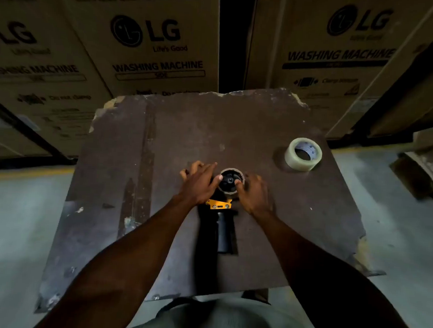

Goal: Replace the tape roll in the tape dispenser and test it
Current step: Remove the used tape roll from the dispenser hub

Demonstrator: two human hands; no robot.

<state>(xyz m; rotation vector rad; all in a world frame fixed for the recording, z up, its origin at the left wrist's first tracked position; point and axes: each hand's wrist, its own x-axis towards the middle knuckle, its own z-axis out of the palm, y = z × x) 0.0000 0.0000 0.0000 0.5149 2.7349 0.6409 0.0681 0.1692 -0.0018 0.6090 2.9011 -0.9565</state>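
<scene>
A black and yellow tape dispenser (pixel 223 215) lies flat on the worn brown table (pixel 160 147), its handle pointing toward me. On its black hub sits a thin brown cardboard core (pixel 232 170), an almost used-up roll. My left hand (pixel 200 182) rests on the dispenser's front end, thumb against the core's left rim. My right hand (pixel 255 193) grips the core's right rim with its fingertips. A full roll of clear tape (pixel 303 154) lies flat at the table's right side, apart from both hands.
Large cardboard washing-machine boxes (pixel 154 46) stand right behind the table. A grey concrete floor (pixel 17 215) surrounds it. A broken piece of board or debris (pixel 423 166) lies on the floor to the right.
</scene>
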